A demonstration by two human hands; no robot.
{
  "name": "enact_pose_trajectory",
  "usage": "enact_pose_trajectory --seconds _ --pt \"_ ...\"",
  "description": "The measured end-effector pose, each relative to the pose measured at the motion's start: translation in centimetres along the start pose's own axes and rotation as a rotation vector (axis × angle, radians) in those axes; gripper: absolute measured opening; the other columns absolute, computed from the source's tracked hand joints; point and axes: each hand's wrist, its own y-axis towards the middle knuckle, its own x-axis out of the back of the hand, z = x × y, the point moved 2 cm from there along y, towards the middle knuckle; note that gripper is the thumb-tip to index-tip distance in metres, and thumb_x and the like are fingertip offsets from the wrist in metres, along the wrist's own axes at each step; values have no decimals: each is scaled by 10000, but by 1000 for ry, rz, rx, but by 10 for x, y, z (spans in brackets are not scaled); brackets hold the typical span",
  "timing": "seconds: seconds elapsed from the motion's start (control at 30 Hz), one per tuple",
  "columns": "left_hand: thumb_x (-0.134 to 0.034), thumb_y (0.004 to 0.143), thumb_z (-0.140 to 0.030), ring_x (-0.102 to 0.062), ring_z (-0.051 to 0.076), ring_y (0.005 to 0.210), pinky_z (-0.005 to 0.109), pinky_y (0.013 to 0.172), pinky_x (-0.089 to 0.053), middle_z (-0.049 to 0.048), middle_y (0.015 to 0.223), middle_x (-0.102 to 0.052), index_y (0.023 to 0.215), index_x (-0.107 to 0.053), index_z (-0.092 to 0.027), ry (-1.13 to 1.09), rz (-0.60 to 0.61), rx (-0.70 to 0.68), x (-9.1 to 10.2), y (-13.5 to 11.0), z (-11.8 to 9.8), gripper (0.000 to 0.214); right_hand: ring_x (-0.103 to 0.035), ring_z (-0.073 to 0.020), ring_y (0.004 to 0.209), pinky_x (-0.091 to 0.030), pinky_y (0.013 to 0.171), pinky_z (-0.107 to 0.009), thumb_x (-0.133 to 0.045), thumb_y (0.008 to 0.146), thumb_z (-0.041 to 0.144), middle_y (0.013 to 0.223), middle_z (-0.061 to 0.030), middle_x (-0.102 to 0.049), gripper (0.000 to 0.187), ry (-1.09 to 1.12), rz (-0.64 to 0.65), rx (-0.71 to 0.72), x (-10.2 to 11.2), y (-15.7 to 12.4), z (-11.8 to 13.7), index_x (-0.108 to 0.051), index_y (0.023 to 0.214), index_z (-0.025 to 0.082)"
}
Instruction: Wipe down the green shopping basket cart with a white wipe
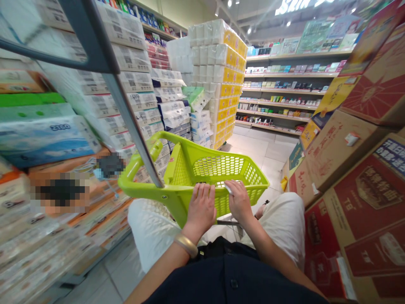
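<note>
Two hands lay on one green basket's (249,173) near rim: left hand (201,207) flat, grip wide; right hand (239,202) curled, grip pinching one white slip (228,188).

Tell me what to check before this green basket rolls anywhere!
1. Hold of left hand on the green basket rim: ok, lying flat on it.
2. Hold of right hand on the rim: cannot tell how firm.
3. White scrap by its fingers secure: cannot tell.
4. Floor ahead passable: ok.
5. Room beside the cardboard boxes on the right: not ok, looks tight.
</note>
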Motion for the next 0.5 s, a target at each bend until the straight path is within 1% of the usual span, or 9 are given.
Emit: enact_pose_trajectory --seconds 0.07,0.13,0.3,0.37,0.43,0.5 --pt "-555 727 -189 -429 303 1258 494 1152 -258 155 1241 -539 1331 -436 -110 -1 -2 -2 0 0 0 620 -559 -217 1210 -320 1152 -473 -401 785 42 1229 -83 -672 516 47 65 89 -4 0 12 -641 1216 196" --pt "-551 728 -190 -434 301 1257 498 1149 -263 146 1245 -539 1339 -431 -125 -2 0 -11 1 0 0 626 -560 -211 1212 -321 1152 -466 -401 783 39 1240 -82 -667 523 55 78 110 -5 0 14 -635 1225 193" --pt "-557 719 -202 -434 307 1260 503 1150 -264 148 1244 -537 1347 -421 -116 0 3 -16 1 -1 1 648 -579 -238 1175 -300 1138 -529 -403 790 43 1151 -90 -704 467 -50 -53 -66 5 -1 -17 -672 1141 195" --pt "-554 719 -201 -429 309 1263 509 1148 -266 153 1246 -537 1347 -420 -116 -3 2 -8 0 -1 1 648 -579 -236 1174 -300 1139 -526 -406 787 42 1138 -84 -709 467 -59 -72 -80 6 -1 -19 -676 1134 201" --pt "-549 722 -200 -428 311 1262 512 1146 -269 156 1245 -539 1343 -424 -117 -4 2 -4 -1 -1 0 639 -576 -223 1184 -311 1143 -499 -401 780 37 1167 -76 -699 492 -20 -31 -20 3 -1 -9 -667 1158 208" --pt "-546 724 -198 -428 312 1258 505 1148 -266 156 1242 -540 1336 -431 -112 -6 1 -6 -1 -1 1 628 -564 -211 1208 -320 1148 -472 -403 773 36 1218 -74 -678 527 34 41 64 0 -1 4 -646 1206 211"
